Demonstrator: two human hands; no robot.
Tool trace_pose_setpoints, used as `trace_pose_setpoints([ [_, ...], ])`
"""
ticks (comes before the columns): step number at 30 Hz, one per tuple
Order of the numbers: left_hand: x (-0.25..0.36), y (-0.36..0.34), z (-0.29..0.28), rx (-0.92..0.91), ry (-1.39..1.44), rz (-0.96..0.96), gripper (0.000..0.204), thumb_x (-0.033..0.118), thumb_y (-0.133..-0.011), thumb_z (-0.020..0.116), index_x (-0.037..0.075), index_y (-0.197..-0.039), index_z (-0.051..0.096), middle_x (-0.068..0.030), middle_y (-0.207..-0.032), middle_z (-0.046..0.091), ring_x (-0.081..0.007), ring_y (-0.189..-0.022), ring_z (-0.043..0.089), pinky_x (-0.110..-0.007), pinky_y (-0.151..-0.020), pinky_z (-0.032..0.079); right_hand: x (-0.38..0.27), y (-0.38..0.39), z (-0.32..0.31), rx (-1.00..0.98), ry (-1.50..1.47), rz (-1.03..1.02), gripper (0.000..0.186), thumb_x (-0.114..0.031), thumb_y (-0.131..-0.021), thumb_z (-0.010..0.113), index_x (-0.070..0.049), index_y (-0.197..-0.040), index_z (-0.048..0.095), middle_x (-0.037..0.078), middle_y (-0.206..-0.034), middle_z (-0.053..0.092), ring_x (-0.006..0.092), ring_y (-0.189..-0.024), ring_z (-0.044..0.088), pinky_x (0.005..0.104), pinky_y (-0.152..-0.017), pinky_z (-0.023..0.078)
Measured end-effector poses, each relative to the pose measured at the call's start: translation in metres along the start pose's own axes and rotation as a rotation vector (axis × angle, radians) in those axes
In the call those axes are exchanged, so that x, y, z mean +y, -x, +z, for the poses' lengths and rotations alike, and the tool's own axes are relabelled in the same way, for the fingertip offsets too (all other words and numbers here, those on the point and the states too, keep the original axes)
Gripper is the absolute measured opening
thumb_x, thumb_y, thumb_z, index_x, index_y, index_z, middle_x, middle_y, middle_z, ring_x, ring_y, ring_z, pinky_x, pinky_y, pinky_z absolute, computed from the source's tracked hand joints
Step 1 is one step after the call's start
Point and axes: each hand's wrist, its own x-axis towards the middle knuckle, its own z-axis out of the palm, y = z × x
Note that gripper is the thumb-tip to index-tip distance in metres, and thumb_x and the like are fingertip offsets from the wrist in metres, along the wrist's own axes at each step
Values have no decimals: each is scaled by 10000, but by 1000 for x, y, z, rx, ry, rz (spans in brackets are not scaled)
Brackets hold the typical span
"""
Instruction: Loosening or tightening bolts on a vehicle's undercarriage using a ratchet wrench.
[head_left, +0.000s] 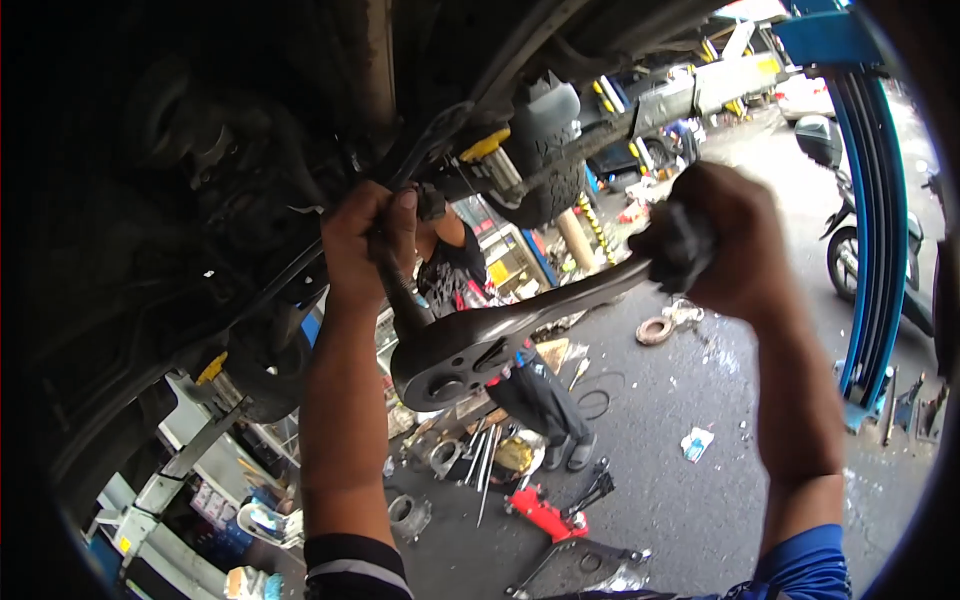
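Note:
A large ratchet wrench (520, 318) spans the space between my hands, its round head low at the middle and its handle rising to the right. My right hand (738, 240) is wrapped around the end of the handle, slightly blurred. My left hand (362, 235) is closed around the extension bar (402, 295) that runs up from the ratchet head. Above my left hand is the dark underside of a raised vehicle (400, 60). The bar's upper end lies near a dark fitting; whether it sits on a bolt I cannot tell.
Behind the ratchet stands another person (540, 400) in dark trousers. A blue lift post (868, 230) rises at right, beside a motorcycle (845, 250). On the floor lie a red tool (545, 515), several metal rods (483, 458) and metal parts. A tyre (550, 190) hangs beyond.

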Motion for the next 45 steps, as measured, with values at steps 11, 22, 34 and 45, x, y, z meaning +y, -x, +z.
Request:
trace_pose_setpoints([
  [11,-16,-3,-7,88,-76,86,321,145,-864,635,60,-631,431,4,-544,391,-68,-518,354,-250,-469,297,10,-20,2,-58,102,-216,435,-242,-510,840,-58,-797,570,103,-774,581,302,-731,586,388,-643,479],
  [22,30,5,10,541,-320,783,262,254,-867,654,24,-790,556,-53,-709,533,-154,-603,507,-268,-580,395,-6,-78,-16,-109,127,-276,406,-141,-570,772,-85,-948,635,134,-801,656,328,-795,654,379,-720,525],
  [34,40,2,20,452,-481,785,518,30,-797,693,142,-1191,376,-35,-637,527,-156,-487,484,-259,-410,382,-21,-2,10,155,-2,52,204,-88,-612,722,-28,-710,554,68,-651,500,203,-555,506,298,-538,418],
  [45,32,-15,17,363,-108,765,298,81,-775,722,61,-588,491,-35,-558,523,-123,-469,502,-259,-446,389,-67,48,44,208,-83,416,246,-104,-664,767,-32,-753,548,85,-656,596,133,-587,564,283,-570,465],
])
